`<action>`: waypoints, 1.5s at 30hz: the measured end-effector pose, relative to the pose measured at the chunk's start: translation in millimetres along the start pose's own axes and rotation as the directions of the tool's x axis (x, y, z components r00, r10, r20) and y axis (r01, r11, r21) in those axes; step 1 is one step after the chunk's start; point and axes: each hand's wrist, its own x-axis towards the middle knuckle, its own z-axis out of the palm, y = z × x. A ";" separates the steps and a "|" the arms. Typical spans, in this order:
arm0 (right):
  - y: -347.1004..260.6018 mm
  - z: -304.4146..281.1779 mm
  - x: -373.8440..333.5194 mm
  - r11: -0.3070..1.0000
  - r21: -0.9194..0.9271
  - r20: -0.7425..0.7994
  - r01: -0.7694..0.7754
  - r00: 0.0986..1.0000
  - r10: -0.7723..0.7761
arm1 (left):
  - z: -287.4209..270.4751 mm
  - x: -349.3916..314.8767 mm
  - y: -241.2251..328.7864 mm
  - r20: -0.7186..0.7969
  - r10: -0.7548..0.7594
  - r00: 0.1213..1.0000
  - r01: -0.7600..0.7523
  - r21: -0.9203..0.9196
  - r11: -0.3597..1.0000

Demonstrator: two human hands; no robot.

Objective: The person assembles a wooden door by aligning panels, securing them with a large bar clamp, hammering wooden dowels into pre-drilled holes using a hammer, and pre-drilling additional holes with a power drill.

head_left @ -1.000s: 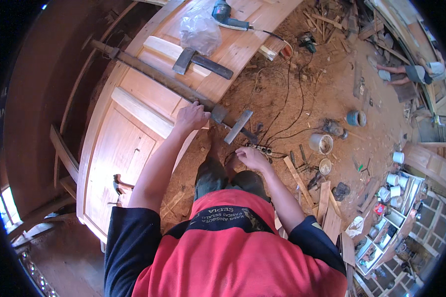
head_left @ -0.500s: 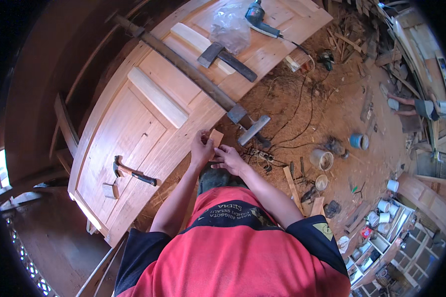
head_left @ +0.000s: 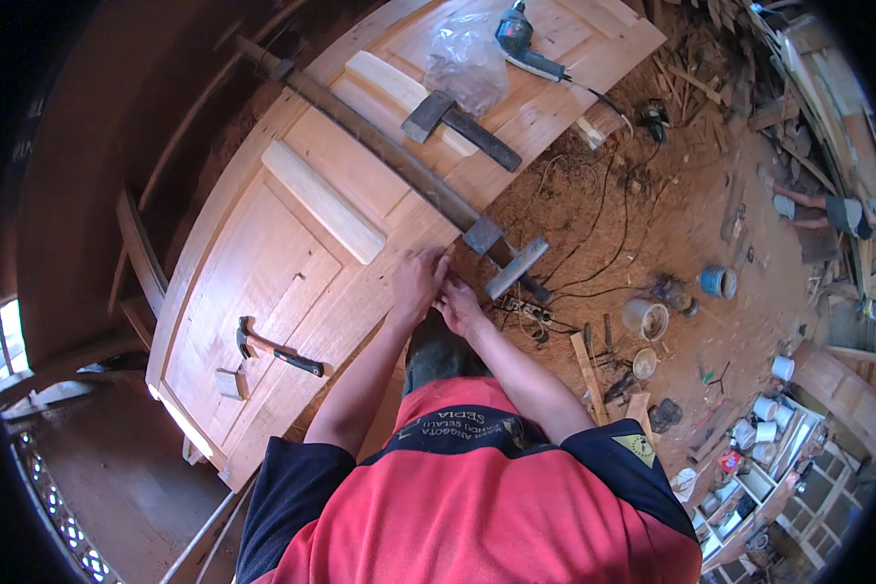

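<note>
At the near edge of a panelled wooden door (head_left: 253, 234), my two hands meet close together. My left hand (head_left: 419, 282) rests by the door's edge with its fingers closed round a small wood block, now almost wholly hidden by the fingers. Just beside it, my right hand (head_left: 459, 306) has its fingers curled in; what they pinch, if anything, is hidden. A long bar clamp (head_left: 389, 146) lies across the work, its end (head_left: 501, 253) close to my hands. A pale wood strip (head_left: 323, 202) lies on the door, and a claw hammer (head_left: 277, 350) lies farther left.
A flat-headed hammer or axe (head_left: 462, 128), a clear plastic bag (head_left: 467, 68) and a power drill (head_left: 526, 44) lie on the farther panel. A small block (head_left: 230, 383) sits near the claw hammer. Cables, buckets (head_left: 644, 319) and wood scraps cover the dusty floor. Another person's legs (head_left: 813, 209) show at right.
Both hands have drawn together at the door's edge. The wood block, plainly visible in my left hand before, is now mostly covered. The whole view has shifted slightly.
</note>
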 end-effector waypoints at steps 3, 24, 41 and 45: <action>-6.2 2.7 16.5 1.000 -0.020 -0.043 0.024 0.999 -0.025 | -14.6 17.2 -5.9 -0.015 0.116 0.993 -0.116 0.027 0.993; 12.7 -12.6 80.4 0.897 0.315 -0.351 0.311 0.916 -0.195 | 24.7 56.1 -7.8 0.102 0.284 0.953 -0.302 0.266 0.916; 7.8 -9.7 75.6 0.872 0.379 -0.286 0.310 0.935 -0.208 | 25.0 55.9 -8.8 0.112 0.304 0.946 -0.324 0.305 0.896; 9.4 -12.7 77.8 0.901 0.347 -0.355 0.260 0.926 -0.131 | 27.1 56.0 -9.7 0.077 0.331 0.941 -0.338 0.311 0.888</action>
